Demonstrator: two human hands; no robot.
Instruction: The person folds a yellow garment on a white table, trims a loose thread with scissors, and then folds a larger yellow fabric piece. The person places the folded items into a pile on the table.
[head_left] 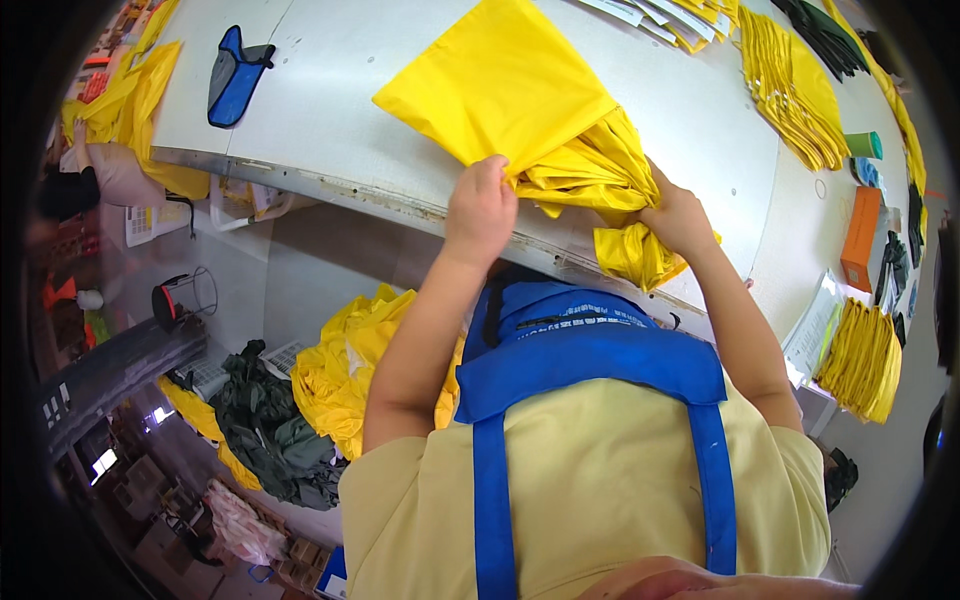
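A piece of yellow, smooth fabric (500, 80) lies on the white table near its front edge. Its far part is a flat, square-cornered panel, while the near right part is gathered into loose folds (600, 165). My left hand (482, 208) is closed on the panel's near edge, thumb on top. On the right, my right hand (678, 216) grips the bunched folds, its fingertips partly hidden by the fabric. A crumpled yellow end (640, 257) hangs below that hand over the table edge.
On the white table (320, 100) lies a blue and dark grey pouch (232, 80). Folded yellow stacks (795, 90), an orange box (861, 238) and a green roll (864, 145) sit at right. Yellow (340, 360) and dark green (265, 425) fabric heaps lie below left. Another person's arm (85, 165) shows far left.
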